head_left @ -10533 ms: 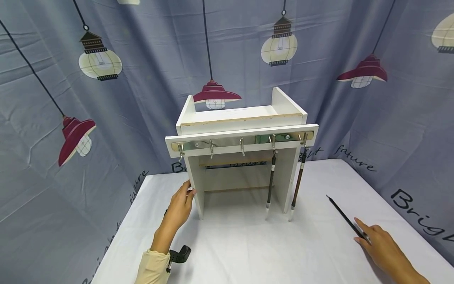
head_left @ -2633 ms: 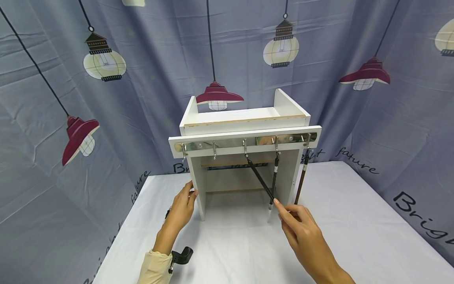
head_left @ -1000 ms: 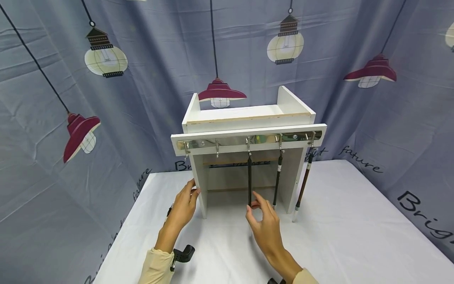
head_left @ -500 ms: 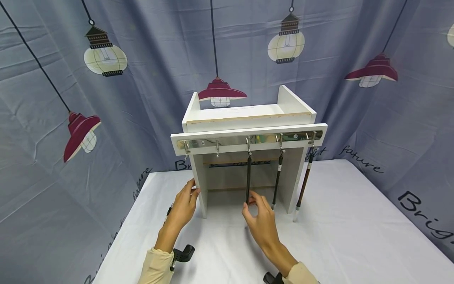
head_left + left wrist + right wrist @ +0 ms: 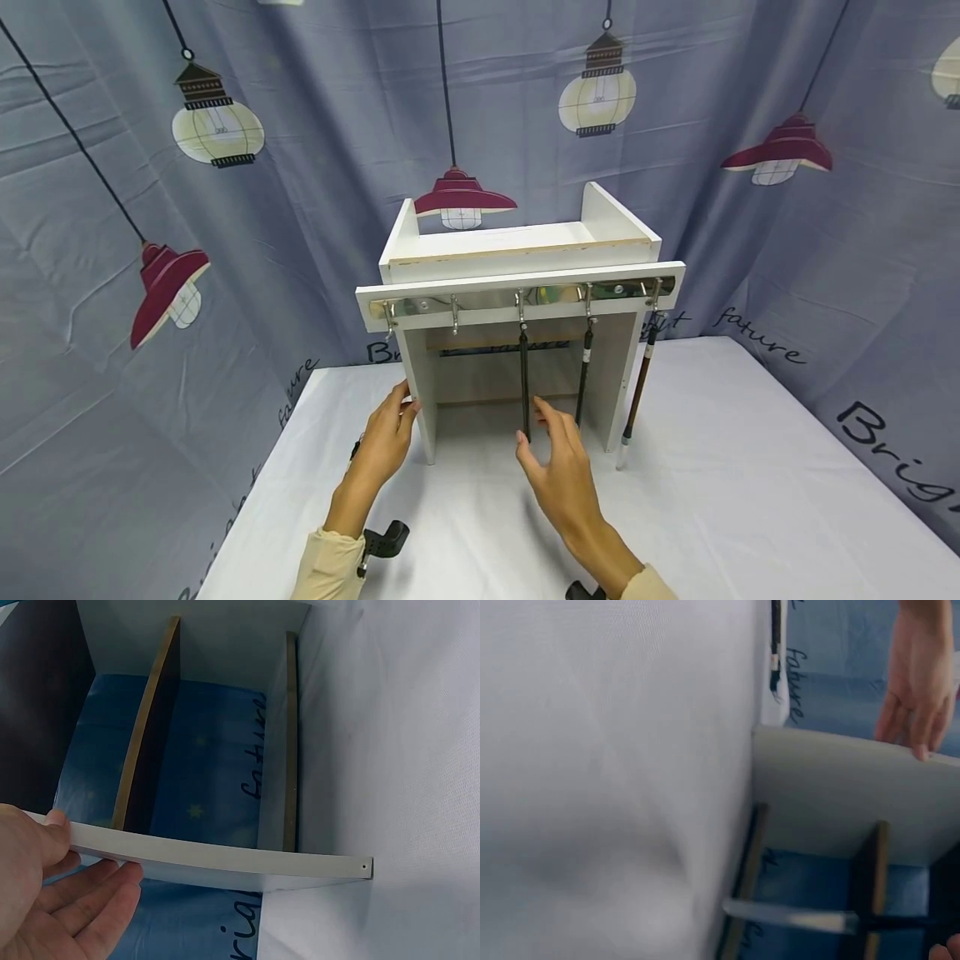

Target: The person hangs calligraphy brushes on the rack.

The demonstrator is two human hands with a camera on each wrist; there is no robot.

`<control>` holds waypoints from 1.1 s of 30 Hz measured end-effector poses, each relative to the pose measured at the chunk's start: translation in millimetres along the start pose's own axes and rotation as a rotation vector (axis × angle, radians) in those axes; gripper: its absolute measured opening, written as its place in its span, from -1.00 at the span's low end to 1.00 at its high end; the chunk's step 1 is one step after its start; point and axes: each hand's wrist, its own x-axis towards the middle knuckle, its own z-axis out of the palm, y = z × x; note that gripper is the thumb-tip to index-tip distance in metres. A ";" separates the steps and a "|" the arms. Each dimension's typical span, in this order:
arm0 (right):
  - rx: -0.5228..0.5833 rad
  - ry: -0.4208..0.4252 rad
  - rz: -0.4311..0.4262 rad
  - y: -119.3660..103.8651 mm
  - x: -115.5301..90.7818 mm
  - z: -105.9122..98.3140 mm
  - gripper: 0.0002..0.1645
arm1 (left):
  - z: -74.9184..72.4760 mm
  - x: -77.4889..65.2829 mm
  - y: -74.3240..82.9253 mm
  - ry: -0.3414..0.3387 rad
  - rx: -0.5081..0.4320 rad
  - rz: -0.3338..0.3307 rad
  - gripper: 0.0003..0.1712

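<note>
A white wooden shelf unit [image 5: 517, 254] stands on the table with a row of metal hooks along its front rail. From the middle hook hangs a black calligraphy brush [image 5: 524, 379]; its pale tip [image 5: 821, 918] shows blurred in the right wrist view. My right hand [image 5: 562, 479] is just below and right of this brush, thumb and fingers spread apart, with nothing between them. My left hand [image 5: 382, 437] holds the front edge of the unit's left side panel [image 5: 210, 855], thumb on one face and fingers on the other.
Two more brushes hang to the right, a black one [image 5: 585, 367] and a brown one [image 5: 639, 379]. The two left hooks [image 5: 454, 315] carry nothing. A dark rod with a light band [image 5: 775, 649] lies beyond the left panel. A patterned curtain [image 5: 300, 208] surrounds the white table [image 5: 750, 467].
The right hand picked a black brush off the table at right and brought it to the middle hook, where it now hangs. The fingers have since let go. The left hand stayed put.
</note>
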 end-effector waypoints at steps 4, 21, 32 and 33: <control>-0.049 0.107 -0.103 1.1 6.0 -21.3 -0.26 | -0.2 0.3 -1.1 0.011 0.009 0.003 -0.47; -0.108 0.148 0.141 69.9 70.1 -142.2 -0.39 | 1.9 -2.4 -4.8 0.036 0.037 0.040 -0.51; 0.013 -0.465 0.245 115.5 93.8 -150.8 -0.25 | 3.0 -0.6 -2.4 0.026 0.044 0.050 -0.52; 0.023 -0.482 0.242 116.9 94.4 -149.6 -0.27 | 3.0 -0.7 -1.7 0.026 0.045 0.049 -0.52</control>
